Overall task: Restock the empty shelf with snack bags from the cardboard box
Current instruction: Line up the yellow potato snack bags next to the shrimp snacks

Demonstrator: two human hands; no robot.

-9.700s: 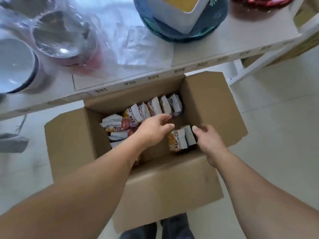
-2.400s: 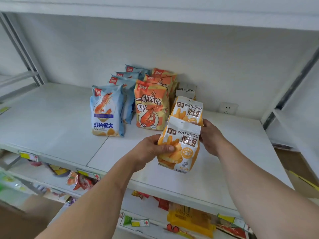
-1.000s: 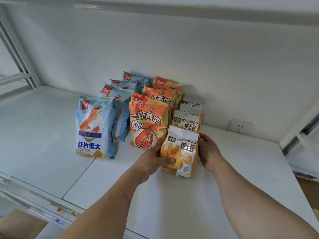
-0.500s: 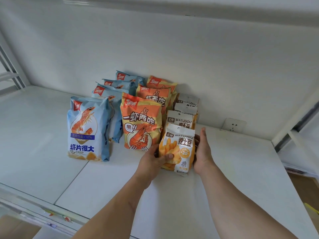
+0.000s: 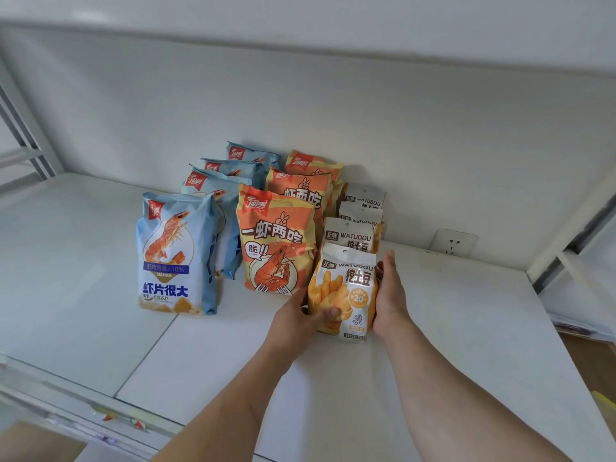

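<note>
We set a small white-and-yellow foil bag of potato sticks upright on the white laminate shelf, at the front of a short file of three matching bags running back toward the wall. Our left hand gripped the bag's lower left corner, thumb curled across its face; our right hand lay flat against its right edge, fingers straight and pressed together, steadying it. Beside this file stood a row of orange prawn-cracker bags, and left of that a row of pale blue prawn-crisp bags, all upright and facing out. By our reckoning the job was partly done: three short rows were started near the middle, while broad bare stretches of shelf on both sides remained to be filled. The cardboard box was out of view, so we could not tell how much stock remained. The white back panel carried a white wall socket low on the right, grey metal uprights framed the bay, and another shelf board hung close overhead.
</note>
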